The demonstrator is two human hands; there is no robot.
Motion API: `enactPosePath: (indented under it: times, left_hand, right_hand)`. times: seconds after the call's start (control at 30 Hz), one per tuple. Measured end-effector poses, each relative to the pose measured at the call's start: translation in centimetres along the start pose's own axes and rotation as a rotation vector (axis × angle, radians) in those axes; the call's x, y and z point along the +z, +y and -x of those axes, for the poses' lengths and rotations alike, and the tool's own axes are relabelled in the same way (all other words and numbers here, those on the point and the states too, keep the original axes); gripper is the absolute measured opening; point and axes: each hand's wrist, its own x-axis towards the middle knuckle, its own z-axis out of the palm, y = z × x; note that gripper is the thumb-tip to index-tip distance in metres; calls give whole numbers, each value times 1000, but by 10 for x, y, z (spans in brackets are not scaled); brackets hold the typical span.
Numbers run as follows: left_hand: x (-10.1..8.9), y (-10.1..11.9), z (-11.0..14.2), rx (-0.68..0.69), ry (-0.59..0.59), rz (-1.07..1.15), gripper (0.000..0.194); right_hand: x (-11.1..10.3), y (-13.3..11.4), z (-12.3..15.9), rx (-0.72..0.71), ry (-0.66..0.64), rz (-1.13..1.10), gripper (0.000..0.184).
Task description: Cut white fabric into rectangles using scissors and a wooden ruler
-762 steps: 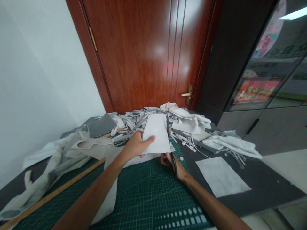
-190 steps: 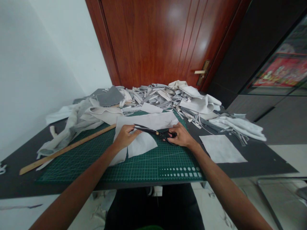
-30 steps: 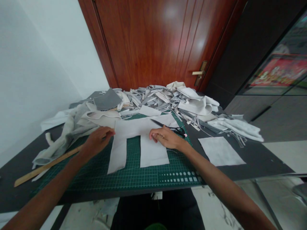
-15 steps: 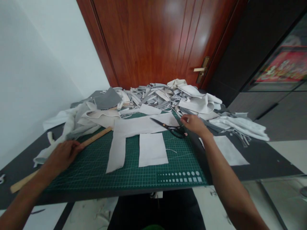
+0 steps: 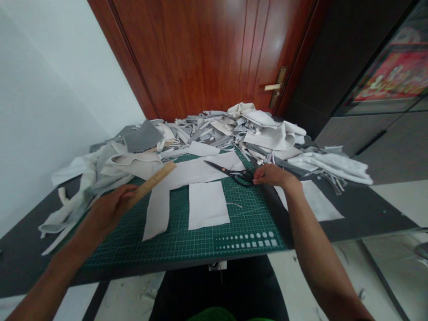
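Note:
My left hand point(image 5: 112, 203) is closed around a wooden ruler point(image 5: 157, 176), whose far end is lifted above the cutting mat and overlaps an L-shaped pale fabric piece point(image 5: 156, 214). My right hand point(image 5: 269, 174) has its fingertips pinched at the handle end of black-handled scissors point(image 5: 242, 177). The blades lie across the upper arm of the L-shaped fabric, pointing left. Just below sits a white, nearly square fabric piece point(image 5: 209, 205), flat on the green cutting mat point(image 5: 187, 245), with a loose thread beside its right edge.
Fabric scraps point(image 5: 214, 127) are heaped along the back of the dark table point(image 5: 364, 223), against a wooden door point(image 5: 200, 58). Crumpled pale cloth point(image 5: 100, 174) lies at the left, folded white cloth point(image 5: 334, 165) at the right. Another white piece point(image 5: 316, 200) rests beyond my right forearm.
My left hand has raised the ruler off the mat and moved it right and up. My right hand has come down onto the scissors' handle. The view has shifted slightly.

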Motion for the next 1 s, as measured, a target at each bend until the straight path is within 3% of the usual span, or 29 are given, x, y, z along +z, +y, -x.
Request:
enactPosePath:
  times: [0.03,0.17,0.3,0.4,0.53,0.63,0.7,0.8,0.87,1.0]
  left_hand:
    - [7,17,-9,9,13,-15,29]
    - [46,79,-45,249,-282,73,41]
    - [87,107,-73,436,-366,39,41]
    - [109,109,-89,451,-316,-59,37]
    - [126,102,-95,461,-133,-260,31]
    - [133,99,-89,510,-33,-335,27]
    - [135,100,-85,532,-27,-376,27]
    - [137,102,-81,560,-61,-433,26]
    - [137,103,-80,560,-78,-436,25]
    - [139,101,-80,543,-76,-361,27]
  right_hand:
    - [0,1,0,-7,5,-5,9]
    - [1,4,-1,4,6,-19,8]
    - [0,1,0,10,-22,14,7]
    - [-1,-1,2,22,-69,45,11]
    - [-4,-2,6,27,-110,71,18]
    - [-9,-2,11,55,-79,27,16]
    - [-12,-7,17,43,-21,-28,17]
    - [-8,-26,24,-152,-24,-182,28]
    - [2,-44,26,-295,-151,-245,35]
    - [27,-78,26,-358,-278,-138,27]
